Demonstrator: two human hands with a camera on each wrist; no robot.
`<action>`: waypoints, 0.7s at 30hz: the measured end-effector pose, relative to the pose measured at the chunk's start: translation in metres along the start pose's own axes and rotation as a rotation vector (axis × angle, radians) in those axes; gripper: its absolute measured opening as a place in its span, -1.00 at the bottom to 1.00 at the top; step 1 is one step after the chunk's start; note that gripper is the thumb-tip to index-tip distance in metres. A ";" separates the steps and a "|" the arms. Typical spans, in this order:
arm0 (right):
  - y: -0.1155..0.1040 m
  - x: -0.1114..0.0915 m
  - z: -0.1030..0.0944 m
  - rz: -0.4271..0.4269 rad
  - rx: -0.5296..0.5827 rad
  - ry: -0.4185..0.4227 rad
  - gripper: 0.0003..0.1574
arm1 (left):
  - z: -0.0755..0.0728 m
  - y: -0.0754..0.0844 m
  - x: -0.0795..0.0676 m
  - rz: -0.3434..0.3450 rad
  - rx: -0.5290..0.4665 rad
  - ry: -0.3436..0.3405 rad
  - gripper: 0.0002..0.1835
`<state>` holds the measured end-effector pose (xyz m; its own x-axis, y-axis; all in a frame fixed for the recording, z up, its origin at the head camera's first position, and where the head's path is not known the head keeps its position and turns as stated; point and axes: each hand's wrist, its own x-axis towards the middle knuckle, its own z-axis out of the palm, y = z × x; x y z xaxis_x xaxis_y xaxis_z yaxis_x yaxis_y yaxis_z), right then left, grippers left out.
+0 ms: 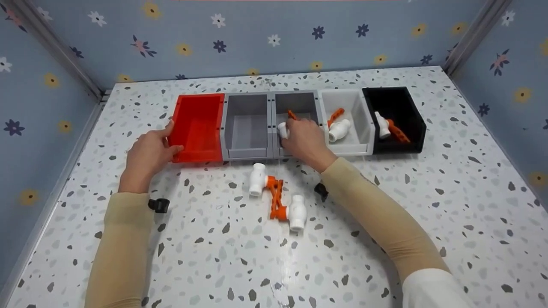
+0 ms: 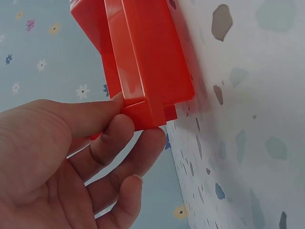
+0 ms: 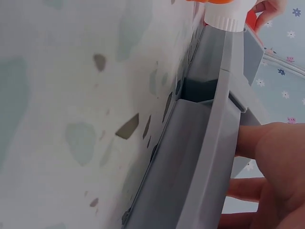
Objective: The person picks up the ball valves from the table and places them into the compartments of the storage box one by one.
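My left hand (image 1: pixel 147 156) holds the left side of the red bin (image 1: pixel 199 128). In the left wrist view the thumb lies on one side of the bin's wall and the fingertips on the other. My right hand (image 1: pixel 307 141) reaches into the right-hand grey bin (image 1: pixel 297 100), its fingers around a white ball valve (image 1: pixel 282 129) with an orange handle. The bin's front wall hides those fingertips in the right wrist view. Two similar valves, one farther back (image 1: pixel 257 179) and one nearer (image 1: pixel 297 212), lie on the table with their orange handles touching.
Left of the right hand's bin stands another grey bin (image 1: pixel 247 105). On the other side a white bin (image 1: pixel 357 115) holds one valve (image 1: pixel 339 130), and a black bin (image 1: pixel 387 100) holds another (image 1: pixel 383 125). The bins form one row on the speckled table (image 1: pixel 205 256), before a flowered wall.
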<state>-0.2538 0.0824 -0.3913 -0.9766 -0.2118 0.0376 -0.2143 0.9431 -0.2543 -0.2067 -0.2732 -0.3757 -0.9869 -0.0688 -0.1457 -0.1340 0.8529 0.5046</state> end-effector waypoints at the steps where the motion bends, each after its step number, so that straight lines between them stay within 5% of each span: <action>1: 0.000 0.001 0.000 0.007 0.000 -0.006 -0.67 | 0.000 0.000 0.000 0.000 0.000 0.001 -0.18; 21: -0.003 -0.005 -0.002 -0.022 0.028 -0.056 -0.60 | 0.000 0.000 0.001 -0.010 -0.001 -0.010 -0.17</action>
<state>-0.2481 0.0808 -0.3887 -0.9688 -0.2474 -0.0105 -0.2346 0.9305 -0.2813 -0.2079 -0.2730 -0.3757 -0.9846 -0.0718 -0.1593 -0.1436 0.8515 0.5043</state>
